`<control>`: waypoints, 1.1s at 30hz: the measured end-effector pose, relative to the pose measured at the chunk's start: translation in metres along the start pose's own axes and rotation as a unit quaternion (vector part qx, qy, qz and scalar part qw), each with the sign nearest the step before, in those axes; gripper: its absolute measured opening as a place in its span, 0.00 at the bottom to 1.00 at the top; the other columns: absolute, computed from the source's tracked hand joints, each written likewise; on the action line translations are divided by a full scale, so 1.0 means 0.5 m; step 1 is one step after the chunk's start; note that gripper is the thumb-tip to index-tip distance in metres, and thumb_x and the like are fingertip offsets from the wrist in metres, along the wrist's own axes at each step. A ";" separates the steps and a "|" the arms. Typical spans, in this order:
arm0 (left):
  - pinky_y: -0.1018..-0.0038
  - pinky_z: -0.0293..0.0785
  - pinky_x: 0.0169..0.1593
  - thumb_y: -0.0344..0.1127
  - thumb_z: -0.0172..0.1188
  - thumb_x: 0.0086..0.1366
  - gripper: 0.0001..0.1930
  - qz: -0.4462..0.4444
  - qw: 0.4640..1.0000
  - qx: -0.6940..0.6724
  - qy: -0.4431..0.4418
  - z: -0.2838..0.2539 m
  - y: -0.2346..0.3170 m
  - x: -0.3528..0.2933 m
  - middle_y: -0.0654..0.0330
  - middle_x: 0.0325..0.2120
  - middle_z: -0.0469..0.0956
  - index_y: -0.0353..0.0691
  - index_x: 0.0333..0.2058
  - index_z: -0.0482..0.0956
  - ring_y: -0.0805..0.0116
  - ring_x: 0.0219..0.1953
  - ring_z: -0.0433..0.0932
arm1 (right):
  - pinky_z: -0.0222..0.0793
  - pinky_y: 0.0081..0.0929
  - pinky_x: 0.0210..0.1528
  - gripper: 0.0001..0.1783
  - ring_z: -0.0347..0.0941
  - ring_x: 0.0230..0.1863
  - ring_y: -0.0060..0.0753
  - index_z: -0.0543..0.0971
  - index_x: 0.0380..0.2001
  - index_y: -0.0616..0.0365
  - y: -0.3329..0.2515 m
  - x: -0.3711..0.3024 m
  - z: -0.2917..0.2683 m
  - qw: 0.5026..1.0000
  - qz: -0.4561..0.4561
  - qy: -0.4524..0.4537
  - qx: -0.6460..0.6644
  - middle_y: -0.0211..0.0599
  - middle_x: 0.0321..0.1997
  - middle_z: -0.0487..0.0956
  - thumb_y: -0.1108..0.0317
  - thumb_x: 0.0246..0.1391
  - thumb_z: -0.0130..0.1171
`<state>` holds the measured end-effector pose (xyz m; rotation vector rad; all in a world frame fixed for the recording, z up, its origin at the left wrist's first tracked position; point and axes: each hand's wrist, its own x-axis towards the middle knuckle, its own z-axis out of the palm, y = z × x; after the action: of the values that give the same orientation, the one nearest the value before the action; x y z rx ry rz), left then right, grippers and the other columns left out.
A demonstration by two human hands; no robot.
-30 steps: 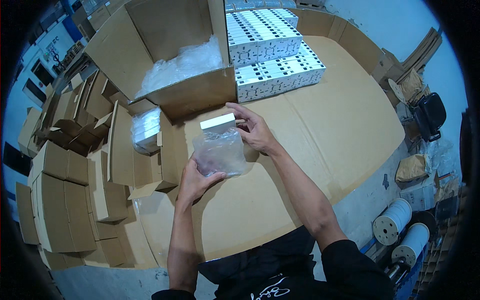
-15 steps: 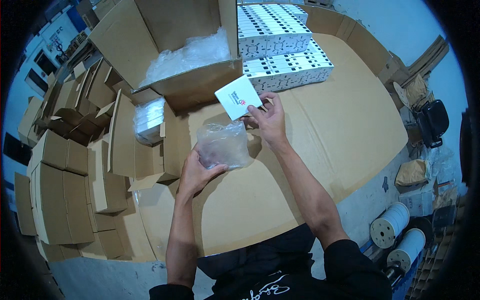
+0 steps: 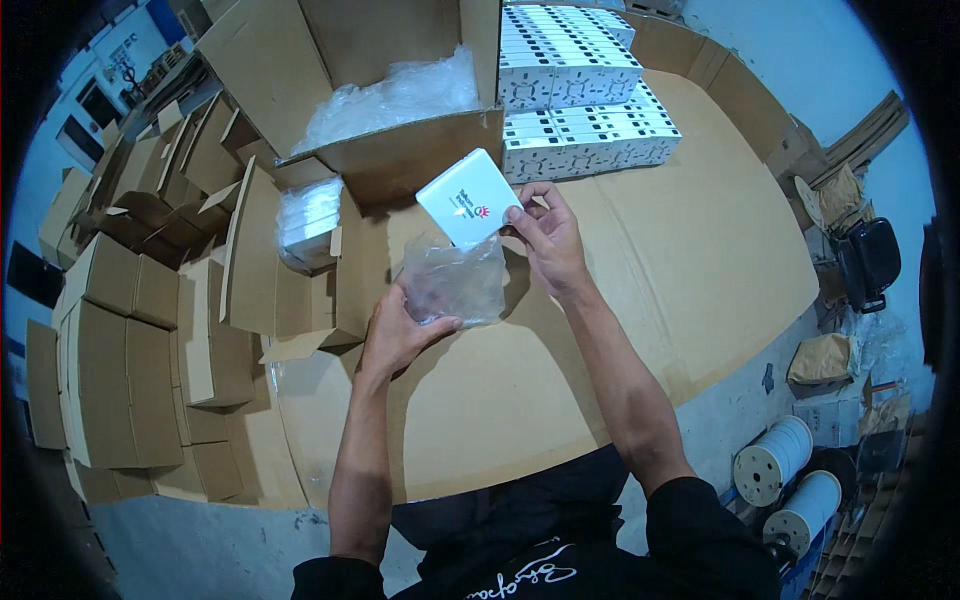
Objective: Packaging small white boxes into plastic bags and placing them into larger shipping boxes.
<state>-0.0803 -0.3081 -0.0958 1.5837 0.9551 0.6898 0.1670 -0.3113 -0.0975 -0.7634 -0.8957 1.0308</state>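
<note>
My left hand [image 3: 398, 333] grips a clear plastic bag [image 3: 458, 285] by its lower part, thumb in front. In my right hand [image 3: 548, 232] a flat white square box [image 3: 464, 195] is pinched at its right corner, thumb on top. The box is tilted, and its lower corner meets the upper edge of the bag; whether it has entered the opening I cannot tell. To the left, an open small carton [image 3: 345, 285] holds several white boxes wrapped in clear plastic [image 3: 307, 222].
A large open carton [image 3: 400, 150] full of clear plastic bags [image 3: 395, 98] stands behind my hands. Stacked white boxes [image 3: 590, 140] sit at the back right of the cardboard-covered table [image 3: 690, 270]. Several folded brown cartons [image 3: 125, 375] crowd the left. White spools [image 3: 775, 460] stand at lower right.
My right hand has brought the white box down to the bag's upper edge and turned it slightly. The left hand still holds the bag. The whole view has shifted a little.
</note>
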 end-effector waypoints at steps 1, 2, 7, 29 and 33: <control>0.67 0.74 0.59 0.28 0.78 0.50 0.40 -0.002 1.000 0.000 0.001 -0.003 0.000 0.000 0.54 0.51 0.78 0.31 0.60 0.68 0.65 0.53 0.78 | 0.77 0.24 0.44 0.12 0.77 0.43 0.22 0.69 0.45 0.55 -0.006 0.001 0.003 1.000 0.005 -0.022 -0.018 0.31 0.40 0.78 0.71 0.64 0.62; 0.67 0.74 0.59 0.29 0.78 0.50 0.40 0.002 1.000 0.010 0.000 -0.005 0.002 0.001 0.54 0.51 0.78 0.30 0.60 0.68 0.65 0.53 0.78 | 0.77 0.24 0.44 0.12 0.77 0.43 0.22 0.69 0.45 0.55 -0.012 -0.001 0.006 1.000 0.007 -0.023 -0.017 0.31 0.40 0.78 0.71 0.64 0.62; 0.67 0.76 0.56 0.29 0.79 0.47 0.37 -0.002 0.998 0.064 0.019 -0.002 0.008 -0.001 0.53 0.47 0.82 0.33 0.56 0.73 0.65 0.49 0.81 | 0.76 0.25 0.45 0.12 0.76 0.43 0.22 0.67 0.44 0.53 -0.040 -0.007 -0.002 0.993 0.101 -0.064 -0.017 0.30 0.41 0.75 0.70 0.65 0.60; 0.72 0.75 0.53 0.27 0.74 0.56 0.27 0.054 0.992 -0.114 0.002 0.020 0.000 0.001 0.56 0.45 0.80 0.32 0.52 0.72 0.69 0.49 0.79 | 0.69 0.22 0.44 0.09 0.68 0.43 0.18 0.67 0.44 0.54 -0.037 -0.016 0.008 0.982 0.137 -0.100 -0.083 0.24 0.40 0.68 0.71 0.66 0.56; 0.74 0.76 0.53 0.29 0.64 0.68 0.16 -0.025 0.980 -0.195 0.027 0.017 0.006 0.008 0.57 0.44 0.80 0.31 0.51 0.74 0.73 0.49 0.78 | 0.70 0.22 0.43 0.06 0.68 0.42 0.17 0.69 0.41 0.56 -0.039 -0.016 0.010 0.975 0.155 -0.103 -0.125 0.25 0.39 0.69 0.73 0.65 0.55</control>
<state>-0.0704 -0.3090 -0.0950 1.1983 0.8354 0.8324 0.1681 -0.3246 -0.0803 -1.0459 -1.1220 1.3042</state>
